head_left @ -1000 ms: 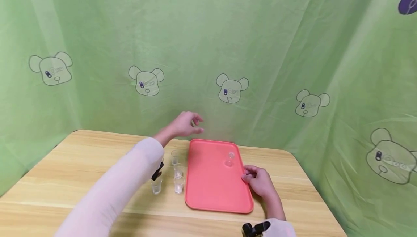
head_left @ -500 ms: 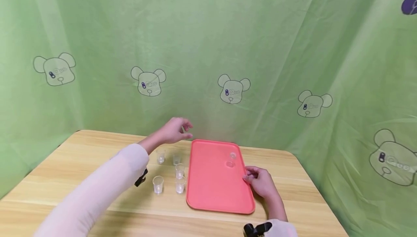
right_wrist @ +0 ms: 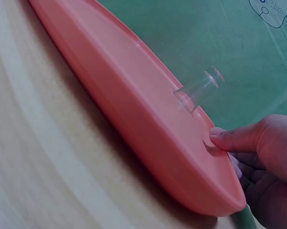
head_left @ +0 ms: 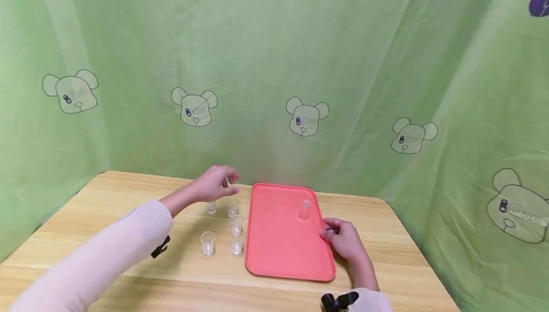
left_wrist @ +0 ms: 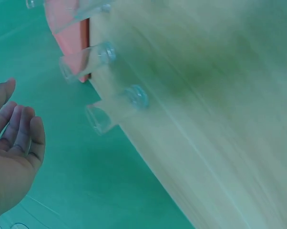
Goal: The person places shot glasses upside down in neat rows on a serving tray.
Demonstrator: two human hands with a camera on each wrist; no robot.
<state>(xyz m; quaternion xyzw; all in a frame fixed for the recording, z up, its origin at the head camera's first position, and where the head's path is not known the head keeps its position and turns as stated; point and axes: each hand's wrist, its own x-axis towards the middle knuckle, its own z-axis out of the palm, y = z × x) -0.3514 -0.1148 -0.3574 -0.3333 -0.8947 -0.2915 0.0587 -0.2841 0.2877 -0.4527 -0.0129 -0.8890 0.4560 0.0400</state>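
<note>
In the head view my left hand [head_left: 216, 183] hovers with nothing in it, thumb and fingers apart, above the far small clear cups. Two of these, a left cup [head_left: 211, 207] and a right cup [head_left: 233, 207], stand upright just below it. The left wrist view has the same bare hand [left_wrist: 15, 148] beside a clear cup [left_wrist: 117, 109]. My right hand [head_left: 343, 240] grips the red tray [head_left: 287, 255] by its right edge, thumb over the rim [right_wrist: 222, 152]. On the tray one clear cup [right_wrist: 198, 90] stands upside down, wide mouth down, near the right rim.
Three more upright cups stand left of the tray: one nearest the front [head_left: 208, 244], one at the tray's left edge [head_left: 237, 244] and one behind that [head_left: 236, 225]. A green curtain [head_left: 257, 64] hangs behind the wooden table [head_left: 128, 212].
My left hand has drawn back to the left and lower, from near the tray's far edge to over the far cups. The right hand and the tray stay in place.
</note>
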